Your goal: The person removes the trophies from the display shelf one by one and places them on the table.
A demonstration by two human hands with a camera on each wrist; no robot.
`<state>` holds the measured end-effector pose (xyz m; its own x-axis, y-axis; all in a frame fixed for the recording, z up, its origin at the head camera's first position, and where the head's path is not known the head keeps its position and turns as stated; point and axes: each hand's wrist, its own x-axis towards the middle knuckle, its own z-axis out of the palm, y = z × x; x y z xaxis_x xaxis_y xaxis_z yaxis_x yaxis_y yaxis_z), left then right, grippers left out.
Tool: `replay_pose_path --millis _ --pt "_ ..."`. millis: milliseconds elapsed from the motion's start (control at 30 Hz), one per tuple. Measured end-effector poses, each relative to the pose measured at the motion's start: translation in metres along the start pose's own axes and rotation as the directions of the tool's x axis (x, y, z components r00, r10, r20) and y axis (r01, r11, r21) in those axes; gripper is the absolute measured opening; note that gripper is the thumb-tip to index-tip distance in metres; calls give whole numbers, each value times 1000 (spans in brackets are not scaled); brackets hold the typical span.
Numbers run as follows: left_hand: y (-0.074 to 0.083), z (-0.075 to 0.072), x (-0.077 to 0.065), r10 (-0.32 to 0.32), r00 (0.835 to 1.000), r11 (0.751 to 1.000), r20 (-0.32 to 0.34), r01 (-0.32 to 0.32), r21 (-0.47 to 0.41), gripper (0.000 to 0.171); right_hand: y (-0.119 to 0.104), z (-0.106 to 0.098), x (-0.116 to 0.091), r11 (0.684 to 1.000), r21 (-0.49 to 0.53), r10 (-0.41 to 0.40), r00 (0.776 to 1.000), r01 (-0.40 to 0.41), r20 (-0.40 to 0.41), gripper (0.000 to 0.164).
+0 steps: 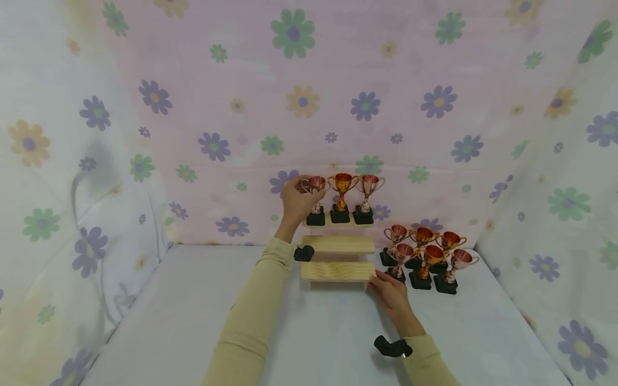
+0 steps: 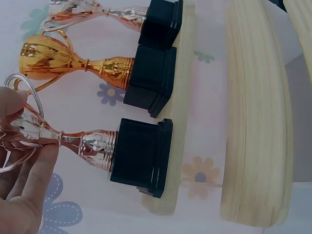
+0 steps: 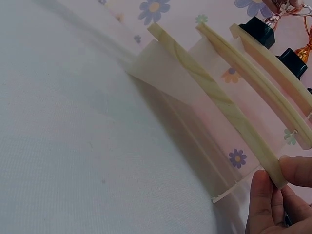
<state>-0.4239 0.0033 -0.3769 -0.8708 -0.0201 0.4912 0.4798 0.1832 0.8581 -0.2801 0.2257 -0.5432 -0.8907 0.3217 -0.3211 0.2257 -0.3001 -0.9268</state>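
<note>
My left hand grips a rose-gold trophy cup by its bowl, at the left end of the top shelf. The cup's black base stands upright at that shelf's edge. Beside it on the same shelf are a gold trophy cup and another rose-gold one. Low at the right, my right hand pinches the right end of the bottom wooden step, thumb on one face and fingers on the other. The three-tier display stand has pale wooden steps, with the middle step bare.
Right of the stand, several trophy cups in rose-gold and gold stand in two rows on the white table. Flower-print cloth hangs behind and at both sides. A black wrist camera is on my right wrist.
</note>
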Motion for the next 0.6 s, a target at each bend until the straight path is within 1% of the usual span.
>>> replay_pose_path --millis 100,300,433,500,600 --pt "-2 -3 -3 9 1000 1000 0 -9 -5 39 0 -1 0 1000 3 -1 1000 1 -7 52" --pt "-1 -7 -9 -9 1000 1000 16 9 -25 46 -2 -2 -4 1000 -8 14 1000 -14 -10 52" --pt "0 -9 -14 9 1000 998 7 -8 -57 50 -3 -1 -4 1000 -8 11 1000 -11 -3 53" --pt "1 -10 -18 23 1000 998 -3 -23 -67 50 -3 0 -4 1000 -7 11 1000 -11 -1 53" --pt "0 -17 -28 14 1000 992 -21 -16 -122 48 -2 0 -4 1000 -5 22 1000 -22 -1 53"
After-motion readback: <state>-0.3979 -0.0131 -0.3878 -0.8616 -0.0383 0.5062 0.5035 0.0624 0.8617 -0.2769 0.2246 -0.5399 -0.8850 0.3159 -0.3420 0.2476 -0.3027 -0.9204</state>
